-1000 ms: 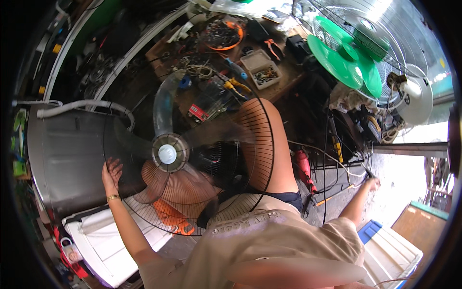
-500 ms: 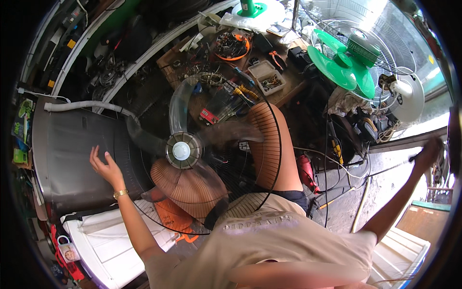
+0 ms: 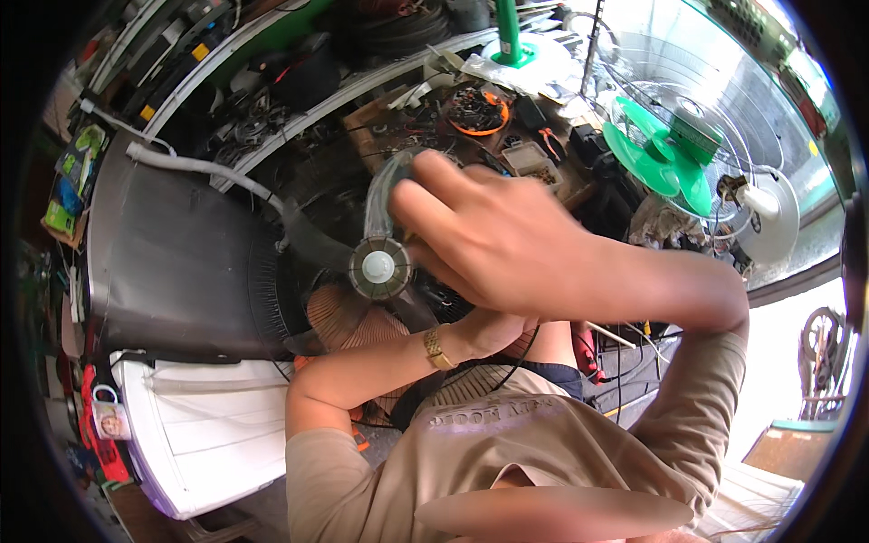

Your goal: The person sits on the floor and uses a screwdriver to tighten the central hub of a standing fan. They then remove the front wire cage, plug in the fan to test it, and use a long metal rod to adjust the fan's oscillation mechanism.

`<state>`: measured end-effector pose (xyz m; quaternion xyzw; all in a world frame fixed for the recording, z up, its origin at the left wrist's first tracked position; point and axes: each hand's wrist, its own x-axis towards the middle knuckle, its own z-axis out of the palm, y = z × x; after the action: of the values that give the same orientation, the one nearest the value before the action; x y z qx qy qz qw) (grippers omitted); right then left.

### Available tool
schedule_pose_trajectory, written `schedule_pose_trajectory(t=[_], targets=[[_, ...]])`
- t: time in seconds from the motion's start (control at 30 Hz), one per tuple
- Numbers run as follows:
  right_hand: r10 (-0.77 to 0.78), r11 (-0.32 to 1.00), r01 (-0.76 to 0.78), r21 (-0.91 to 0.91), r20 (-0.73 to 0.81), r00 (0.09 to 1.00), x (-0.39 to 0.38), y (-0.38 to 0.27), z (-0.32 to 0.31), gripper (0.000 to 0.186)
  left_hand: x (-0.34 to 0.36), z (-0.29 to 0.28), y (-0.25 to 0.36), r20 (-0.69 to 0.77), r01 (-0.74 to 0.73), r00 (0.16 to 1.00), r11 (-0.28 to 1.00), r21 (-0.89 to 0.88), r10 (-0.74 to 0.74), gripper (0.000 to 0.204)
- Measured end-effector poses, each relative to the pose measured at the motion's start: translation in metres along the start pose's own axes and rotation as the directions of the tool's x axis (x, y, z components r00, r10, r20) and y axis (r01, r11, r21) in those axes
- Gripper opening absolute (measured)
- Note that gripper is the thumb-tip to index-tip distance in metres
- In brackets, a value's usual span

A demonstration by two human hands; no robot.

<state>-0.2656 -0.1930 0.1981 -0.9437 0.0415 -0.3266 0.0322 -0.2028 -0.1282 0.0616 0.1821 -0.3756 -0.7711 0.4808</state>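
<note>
A fan with a dark wire grille (image 3: 457,385), smoky translucent blades (image 3: 321,233) and a pale-centred hub (image 3: 377,268) is at my lap. My right hand (image 3: 475,231) is large and slightly blurred in front of the fan, just right of the hub, fingers curled; what they hold is hidden. Beneath it, my left hand (image 3: 489,328), with a gold watch (image 3: 437,349) on the wrist, reaches to the same side of the fan; its fingers are hidden behind my right hand.
A cluttered workbench (image 3: 367,136) with an orange tray (image 3: 478,109) and pliers (image 3: 550,145) lies beyond. Green fan blades (image 3: 661,163) and wire grilles stand at the right. At left are a dark grey cabinet (image 3: 172,262), a white lidded box (image 3: 204,425) and shelving.
My right hand has swung from the far right to the front of the fan. My left hand has moved rightward from the fan's left side to under the right one.
</note>
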Motion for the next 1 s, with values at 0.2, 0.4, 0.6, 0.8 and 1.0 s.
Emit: schedule_pose_trajectory(t=[0.2, 0.4, 0.6, 0.8, 1.0], targets=[[0.251, 0.843, -0.125, -0.523, 0.179, 0.951, -0.012, -0.062, -0.096, 0.017, -0.033, -0.001, 0.104, -0.54, -0.382, 0.802, 0.915, -0.132, 0.257, 0.035], [0.303, 0.884, -0.087, -0.459, 0.421, 0.855, 0.022, -0.084, -0.086, 0.014, -0.124, -0.028, 0.176, -0.313, -0.788, 0.529, 0.594, 0.165, 0.789, 0.022], [0.196, 0.953, -0.09, -0.291, 0.359, 0.913, 0.034, -0.09, -0.059, 0.012, -0.158, -0.024, 0.18, -0.375, -0.78, 0.385, 0.514, 0.356, 0.843, 0.021], [0.187, 0.973, -0.135, -0.187, 0.297, 0.936, 0.046, -0.096, -0.037, 0.011, -0.171, -0.033, 0.184, -0.336, -0.805, 0.427, 0.522, 0.282, 0.84, 0.024], [0.276, 0.956, -0.236, -0.176, 0.256, 0.926, 0.015, -0.091, -0.039, 0.011, -0.198, -0.027, 0.184, -0.303, -0.804, 0.363, 0.461, 0.376, 0.881, 0.027]])
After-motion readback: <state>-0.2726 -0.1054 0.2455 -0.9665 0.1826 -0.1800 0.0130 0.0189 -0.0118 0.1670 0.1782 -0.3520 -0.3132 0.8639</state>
